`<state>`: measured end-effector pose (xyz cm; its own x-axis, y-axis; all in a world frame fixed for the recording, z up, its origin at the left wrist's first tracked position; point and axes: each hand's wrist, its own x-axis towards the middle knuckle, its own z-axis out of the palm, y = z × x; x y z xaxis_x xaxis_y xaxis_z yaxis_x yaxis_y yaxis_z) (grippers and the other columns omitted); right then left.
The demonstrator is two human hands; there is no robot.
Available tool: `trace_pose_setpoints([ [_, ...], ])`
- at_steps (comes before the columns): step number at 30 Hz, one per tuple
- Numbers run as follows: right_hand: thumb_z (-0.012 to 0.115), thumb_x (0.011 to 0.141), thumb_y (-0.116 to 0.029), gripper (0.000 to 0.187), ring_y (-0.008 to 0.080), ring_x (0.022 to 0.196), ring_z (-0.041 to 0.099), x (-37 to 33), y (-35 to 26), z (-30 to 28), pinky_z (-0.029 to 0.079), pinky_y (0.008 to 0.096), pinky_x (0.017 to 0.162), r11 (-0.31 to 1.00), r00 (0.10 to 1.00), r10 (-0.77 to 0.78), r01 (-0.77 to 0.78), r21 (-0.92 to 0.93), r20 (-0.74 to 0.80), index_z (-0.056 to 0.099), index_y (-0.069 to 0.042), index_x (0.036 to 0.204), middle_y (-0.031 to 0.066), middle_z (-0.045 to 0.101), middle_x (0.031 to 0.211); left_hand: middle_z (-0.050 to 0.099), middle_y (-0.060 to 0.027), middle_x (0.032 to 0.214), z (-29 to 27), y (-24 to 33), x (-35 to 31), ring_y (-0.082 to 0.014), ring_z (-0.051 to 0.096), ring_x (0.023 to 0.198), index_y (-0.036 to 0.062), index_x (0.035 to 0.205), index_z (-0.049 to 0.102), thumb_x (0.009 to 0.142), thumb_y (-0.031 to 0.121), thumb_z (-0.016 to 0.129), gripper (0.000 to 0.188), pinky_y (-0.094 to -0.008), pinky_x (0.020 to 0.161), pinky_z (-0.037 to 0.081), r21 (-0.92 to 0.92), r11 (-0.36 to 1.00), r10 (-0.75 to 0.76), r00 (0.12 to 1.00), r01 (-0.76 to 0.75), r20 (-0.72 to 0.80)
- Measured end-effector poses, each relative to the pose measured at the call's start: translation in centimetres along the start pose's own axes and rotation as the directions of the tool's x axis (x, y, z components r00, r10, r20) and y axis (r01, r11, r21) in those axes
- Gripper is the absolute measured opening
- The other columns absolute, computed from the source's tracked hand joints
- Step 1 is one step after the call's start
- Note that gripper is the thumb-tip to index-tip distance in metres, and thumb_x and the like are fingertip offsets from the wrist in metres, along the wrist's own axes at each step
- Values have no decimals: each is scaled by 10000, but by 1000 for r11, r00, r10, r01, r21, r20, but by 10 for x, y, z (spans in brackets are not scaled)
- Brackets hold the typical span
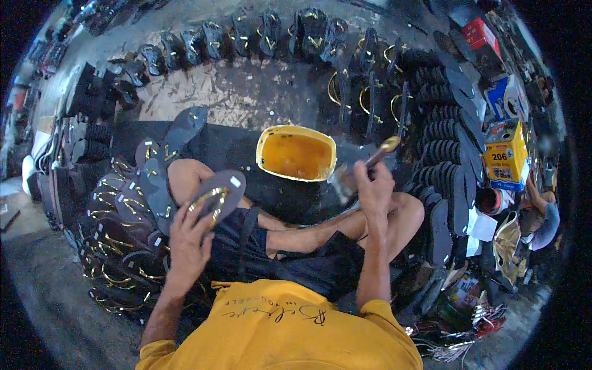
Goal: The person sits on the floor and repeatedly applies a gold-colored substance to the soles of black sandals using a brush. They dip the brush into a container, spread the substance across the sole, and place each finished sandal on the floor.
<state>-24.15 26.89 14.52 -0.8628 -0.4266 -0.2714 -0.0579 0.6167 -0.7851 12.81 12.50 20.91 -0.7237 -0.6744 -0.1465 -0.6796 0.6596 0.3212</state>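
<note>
My left hand (190, 237) grips a dark flip-flop (231, 196) with gold straps, held above my bent knee. In my right hand (375, 194) is a brush (387, 147), its handle pointing up and away and its blurred head low on the left side. Between my hands, a little farther off, stands a yellow plastic tub (266, 165) holding amber liquid. The brush is apart from both the tub and the flip-flop.
Finished-looking flip-flops (114, 240) with gold straps pile up at my left. Stacks of dark soles (441, 160) line the right. More sandals (268, 34) stand in an arc at the back. Beyond the stacks are a yellow box (504, 157) and another person (544, 219).
</note>
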Motion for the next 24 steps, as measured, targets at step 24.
trace_pose_setpoints([
  [24, 937, 729, -171, 266, 221, 768, 707, -18, -137, 13, 549, 324, 701, 641, 755, -632, 635, 431, -174, 755, -59, 886, 75, 742, 882, 675, -200, 1278, 53, 63, 57, -340, 687, 1156, -3, 1489, 454, 995, 370, 544, 625, -516, 986, 586, -584, -698, 352, 908, 415, 225],
])
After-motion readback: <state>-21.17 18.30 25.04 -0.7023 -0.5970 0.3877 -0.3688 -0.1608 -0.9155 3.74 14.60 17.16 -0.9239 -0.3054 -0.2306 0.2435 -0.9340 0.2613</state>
